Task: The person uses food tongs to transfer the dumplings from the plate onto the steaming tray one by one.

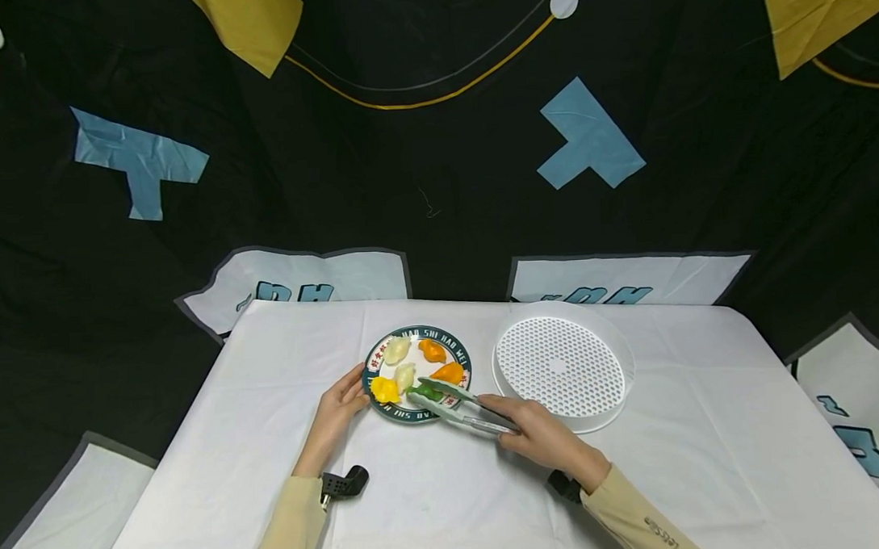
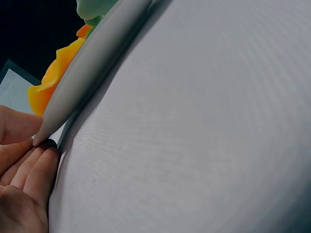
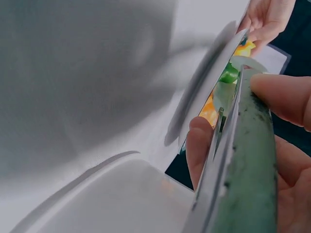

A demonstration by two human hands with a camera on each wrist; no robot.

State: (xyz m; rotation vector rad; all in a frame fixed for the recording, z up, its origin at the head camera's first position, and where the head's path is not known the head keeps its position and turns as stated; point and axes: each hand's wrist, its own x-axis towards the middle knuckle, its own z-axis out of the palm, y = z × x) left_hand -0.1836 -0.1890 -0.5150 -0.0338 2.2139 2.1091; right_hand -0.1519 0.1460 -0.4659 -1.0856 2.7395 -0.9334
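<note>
My left hand (image 1: 339, 407) pinches the left rim of a round plate (image 1: 408, 417) with a green lettered border, thumb above and fingers beneath. On the plate lie small dumpling-like pieces: a yellow one (image 1: 385, 390), two cream ones (image 1: 396, 350) and two orange ones (image 1: 432, 351). My right hand (image 1: 539, 432) grips a pair of tongs (image 1: 481, 422) with pale green tips. Those tips reach over the plate's lower right, on either side of a green piece (image 1: 425, 391). In the right wrist view the green piece (image 3: 229, 74) shows beside the tong heads.
To the right of the plate stands a round white steamer tray (image 1: 559, 367) with a perforated base and raised rim. Both rest on a table with a white cloth (image 1: 433, 501). A black backdrop (image 1: 407, 187) hangs behind the far edge.
</note>
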